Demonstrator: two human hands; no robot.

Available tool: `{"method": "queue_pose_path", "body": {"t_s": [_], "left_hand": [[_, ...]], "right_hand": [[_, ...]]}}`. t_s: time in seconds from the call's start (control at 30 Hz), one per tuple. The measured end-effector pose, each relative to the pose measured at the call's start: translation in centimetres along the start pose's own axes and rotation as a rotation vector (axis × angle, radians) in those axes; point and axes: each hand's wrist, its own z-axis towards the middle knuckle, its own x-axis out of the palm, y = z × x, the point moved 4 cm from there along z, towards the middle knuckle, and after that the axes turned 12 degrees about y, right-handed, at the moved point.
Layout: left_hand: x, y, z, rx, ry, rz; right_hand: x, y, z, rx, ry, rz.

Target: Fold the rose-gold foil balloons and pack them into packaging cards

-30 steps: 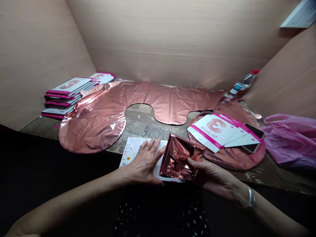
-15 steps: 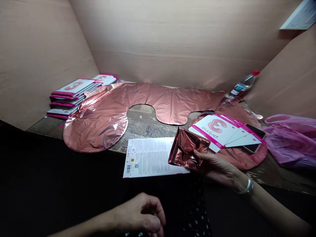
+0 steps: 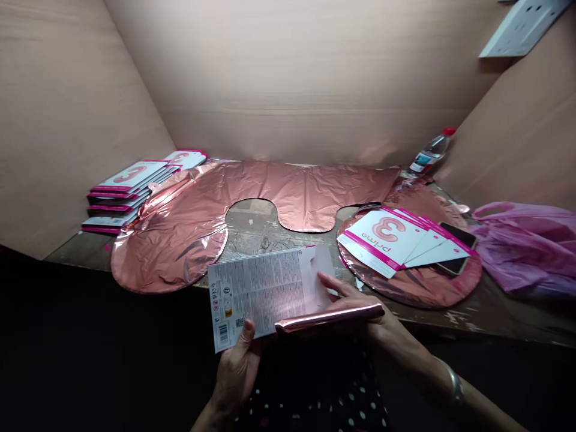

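Note:
My left hand (image 3: 237, 373) grips the lower left edge of a white printed cardboard sleeve (image 3: 261, 294), its thumb lying on the printed side. A pale flap shows at the sleeve's right end. My right hand (image 3: 360, 306) holds a folded rose-gold foil balloon (image 3: 330, 318), seen nearly edge-on along the sleeve's lower right side. The right fingertips are at the sleeve's flap; whether they also grip it I cannot tell. Both things are held over the table's near edge.
Large flat foil balloons (image 3: 270, 180) cover much of the wooden table (image 3: 252, 231). Sleeves are stacked (image 3: 130, 180) at left. More sleeves (image 3: 382, 234) and a phone (image 3: 454, 264) lie at right, near a bottle (image 3: 431, 153) and a pink plastic bag (image 3: 526, 252). Board walls (image 3: 292, 78) enclose the back and sides.
My left hand has risen from below the table edge and taken hold of the sleeve, which is now lifted and tilted. My right hand has tipped the folded balloon edge-on beside it.

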Motion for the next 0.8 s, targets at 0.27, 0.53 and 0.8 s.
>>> {"method": "queue_pose_path", "body": {"t_s": [0.27, 0.53, 0.8], "left_hand": [[0.0, -0.2, 1.8, 0.052, 0.057, 0.015], [1.8, -1.0, 3.5, 0.002, 0.145, 0.044], [3.0, -1.5, 3.9, -0.112, 0.229, 0.003]], "right_hand": [[0.6, 0.6, 2.2, -0.017, -0.031, 0.408], [0.1, 0.9, 3.9, 0.017, 0.212, 0.346], [-0.2, 0.4, 5.5, -0.115, 0.158, 0.467]]}}
